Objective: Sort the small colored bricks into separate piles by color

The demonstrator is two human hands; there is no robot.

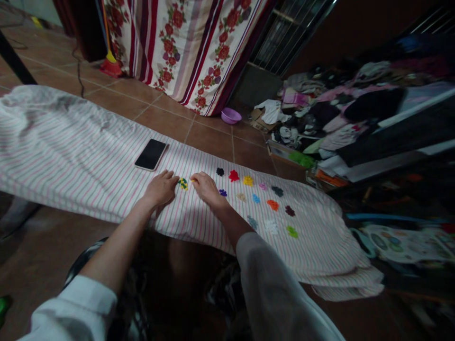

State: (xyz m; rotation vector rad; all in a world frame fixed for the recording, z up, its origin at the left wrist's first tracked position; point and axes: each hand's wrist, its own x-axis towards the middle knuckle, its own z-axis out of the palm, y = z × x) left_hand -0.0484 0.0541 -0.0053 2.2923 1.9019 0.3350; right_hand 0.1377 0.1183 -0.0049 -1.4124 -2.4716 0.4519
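On a striped cloth lies a small mixed pile of green and yellow pieces, between my two hands. My left hand rests flat on the cloth just left of that pile, fingers stretched out and its fingertips near the pieces. To the right of the pile, my right hand pinches a small yellow piece between thumb and finger. A purple-blue pile sits close to my right wrist. What exactly the tiny pieces are is too small to tell.
Right of my hands lie several single-colour piles, among them black, red, yellow, orange and lime green. A phone lies beyond my left hand. Past the cloth are a purple bowl and heaped clothes.
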